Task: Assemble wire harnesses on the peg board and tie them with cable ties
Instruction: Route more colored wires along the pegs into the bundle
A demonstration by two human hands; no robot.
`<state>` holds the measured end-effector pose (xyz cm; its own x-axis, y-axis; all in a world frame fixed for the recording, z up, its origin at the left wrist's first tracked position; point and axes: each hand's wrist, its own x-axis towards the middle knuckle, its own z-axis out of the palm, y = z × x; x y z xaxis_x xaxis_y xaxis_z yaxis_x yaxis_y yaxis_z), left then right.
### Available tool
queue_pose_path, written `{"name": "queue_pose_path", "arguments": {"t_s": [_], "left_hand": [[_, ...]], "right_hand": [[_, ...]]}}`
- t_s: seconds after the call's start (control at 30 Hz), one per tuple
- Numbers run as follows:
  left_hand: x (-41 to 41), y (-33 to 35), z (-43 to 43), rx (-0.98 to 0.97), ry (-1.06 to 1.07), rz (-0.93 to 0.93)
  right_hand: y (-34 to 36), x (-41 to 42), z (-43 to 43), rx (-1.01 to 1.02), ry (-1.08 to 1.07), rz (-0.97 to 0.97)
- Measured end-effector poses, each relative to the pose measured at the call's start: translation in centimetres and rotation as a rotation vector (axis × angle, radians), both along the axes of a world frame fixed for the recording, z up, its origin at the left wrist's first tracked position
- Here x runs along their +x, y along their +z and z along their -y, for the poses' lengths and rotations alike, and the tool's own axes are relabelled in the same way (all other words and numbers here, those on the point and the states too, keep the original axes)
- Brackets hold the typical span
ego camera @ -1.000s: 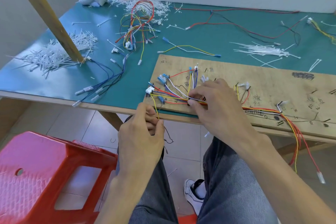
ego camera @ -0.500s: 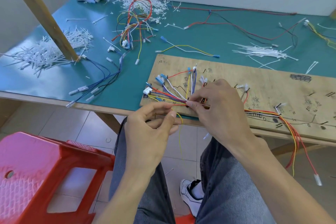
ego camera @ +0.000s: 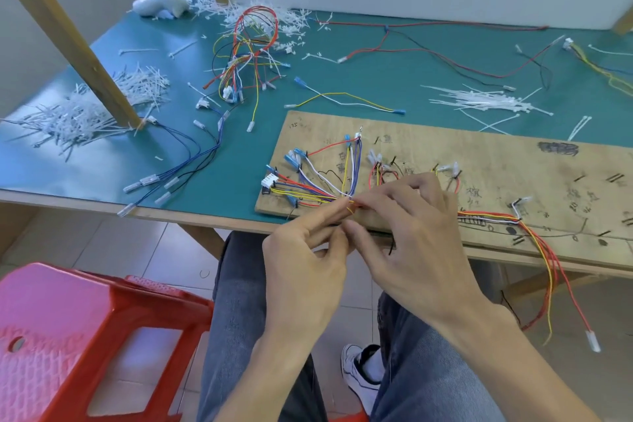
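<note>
Left hand [ego camera: 301, 267] has come up from under the counter [ego camera: 394, 79] edge since half a second ago and now meets the other one right at the bundle. The slack loop of yellow wire [ego camera: 350, 211] that was dangling looks taken up. Its fingers are pinching that yellow wire right at the neck of the fan.

The wire harness [ego camera: 318, 187] sits on the left end of the peg board [ego camera: 496, 161], near the front edge. Coloured leads spread out leftward to blue terminals and a white connector [ego camera: 269, 180], then gather into one trunk.

Right hand [ego camera: 414, 243] has thumb and forefinger squeezed on the trunk just right of the neck, with the other fingers curled loosely over the board.

Stuff that could bite, imo: pull the yellow one too hard and it drags a lead off its peg, or let go and the fan springs loose. No tie is in either hand that I can see. The cable ties [ego camera: 479, 101] are way back on the counter, so someone has to let go. The tail [ego camera: 548, 267] hanging off the right edge could snag a knee.
</note>
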<state>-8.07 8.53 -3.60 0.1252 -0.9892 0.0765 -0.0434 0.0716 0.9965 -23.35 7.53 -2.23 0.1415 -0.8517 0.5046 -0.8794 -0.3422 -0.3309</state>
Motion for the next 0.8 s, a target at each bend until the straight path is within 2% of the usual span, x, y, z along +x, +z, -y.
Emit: {"name": "queue_pose_path", "arguments": {"t_s": [0.1, 0.17, 0.23, 0.37, 0.47, 0.63, 0.73, 0.8], "left_hand": [[0.1, 0.2, -0.1, 0.056, -0.048, -0.123], [0.3, 0.5, -0.2, 0.028, -0.065, -0.077], [0.6, 0.7, -0.4, -0.087, -0.033, 0.131], [1.1, 0.3, -0.5, -0.451, 0.061, 0.72], [1.1, -1.0, -0.8, -0.468, 0.055, 0.953], [0.9, -2.6, -1.3, -0.415, 0.021, 1.077], [0.7, -2.7, -1.3, -0.372, -0.001, 1.088], [0.7, -2.7, -1.2, -0.353, -0.014, 1.099]], "right_hand": [[-0.5, 0.4, -0.5, -0.021, 0.013, 0.001], [-0.6, 0.8, -0.8, -0.003, 0.034, 0.027], [-0.6, 0.8, -0.8, 0.014, 0.042, 0.058], [-0.1, 0.1, -0.6, 0.015, 0.018, 0.068], [0.1, -0.4, -0.4, 0.019, 0.019, 0.053], [1.6, -2.3, 0.1, 0.041, 0.031, 0.226], [3.6, -7.3, 4.0, 0.056, -0.178, 0.381], [4.7, -11.7, 8.1, 0.18, -0.362, 0.366]]}}
